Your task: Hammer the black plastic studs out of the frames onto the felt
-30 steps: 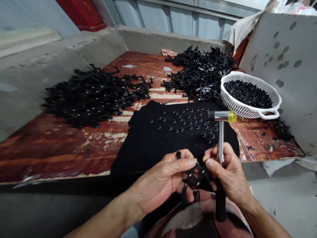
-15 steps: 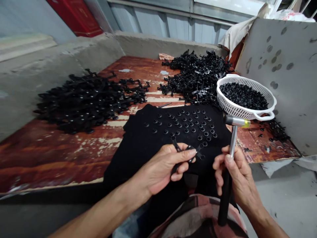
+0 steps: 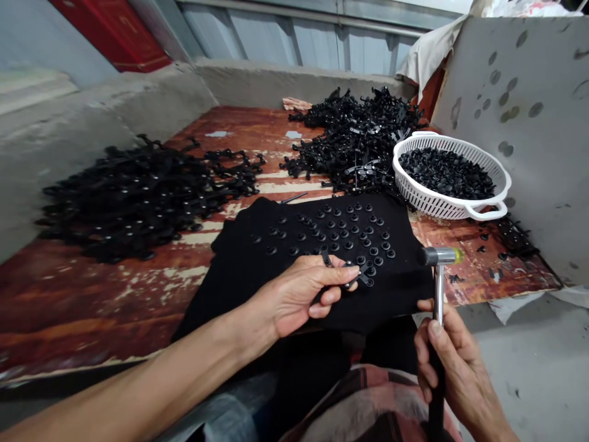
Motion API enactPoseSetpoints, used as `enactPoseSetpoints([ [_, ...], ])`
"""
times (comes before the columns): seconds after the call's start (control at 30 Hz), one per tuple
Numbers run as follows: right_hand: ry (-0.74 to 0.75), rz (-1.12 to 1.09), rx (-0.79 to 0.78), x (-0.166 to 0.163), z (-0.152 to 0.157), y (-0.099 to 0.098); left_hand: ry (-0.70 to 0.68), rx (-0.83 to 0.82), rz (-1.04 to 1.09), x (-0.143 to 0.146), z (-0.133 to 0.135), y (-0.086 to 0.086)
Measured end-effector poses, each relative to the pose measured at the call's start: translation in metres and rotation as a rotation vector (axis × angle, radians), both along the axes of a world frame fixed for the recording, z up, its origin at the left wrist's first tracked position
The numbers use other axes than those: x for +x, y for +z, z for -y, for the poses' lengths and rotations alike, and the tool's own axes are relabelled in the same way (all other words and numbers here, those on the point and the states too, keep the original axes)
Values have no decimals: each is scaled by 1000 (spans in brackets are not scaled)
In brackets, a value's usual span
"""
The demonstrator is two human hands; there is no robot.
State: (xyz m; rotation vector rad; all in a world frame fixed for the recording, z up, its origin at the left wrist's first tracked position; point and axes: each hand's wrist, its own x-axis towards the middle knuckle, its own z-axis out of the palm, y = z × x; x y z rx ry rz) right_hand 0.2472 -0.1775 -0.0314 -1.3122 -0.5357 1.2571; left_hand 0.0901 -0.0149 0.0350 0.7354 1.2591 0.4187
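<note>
My left hand [image 3: 301,294] pinches a small black strap piece [image 3: 356,274] and sets it down on the black mat [image 3: 257,270], at the near edge of several round black studs [image 3: 343,230] laid out there. My right hand [image 3: 453,362] is wrapped round the black grip of a small hammer [image 3: 439,264] with a metal shaft and a yellow-tipped head. The hammer stands upright just right of the mat, a little apart from the strap piece.
A white basket [image 3: 485,212] full of black studs stands at the right. One heap of black strap pieces [image 3: 138,193] lies at the left, another heap [image 3: 354,132] at the back. The worn red table [image 3: 92,294] is walled by grey boards [image 3: 529,123].
My left hand carried the strap piece forward from near my lap onto the mat. My right hand drew away from it, down and to the right, with the hammer.
</note>
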Motion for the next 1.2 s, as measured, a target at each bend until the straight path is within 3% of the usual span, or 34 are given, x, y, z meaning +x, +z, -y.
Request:
enactPoseSetpoints([
  [0.23,36,-20,-15,1,2,-8,-23,24,-19,2,0,-1],
  [0.8,78,25,-34,1,2,-5,-29,49,-49,4,0,-2],
  [0.9,110,181,-26,9,5,-6,-38,53,-62,4,1,-2],
  [1.03,198,563,-13,25,9,-6,-43,57,-89,4,1,-1],
  [1.1,246,742,78,29,8,-2,-52,72,-99,4,1,0],
  [1.2,293,934,342,29,3,10,-77,97,-87,4,1,0],
])
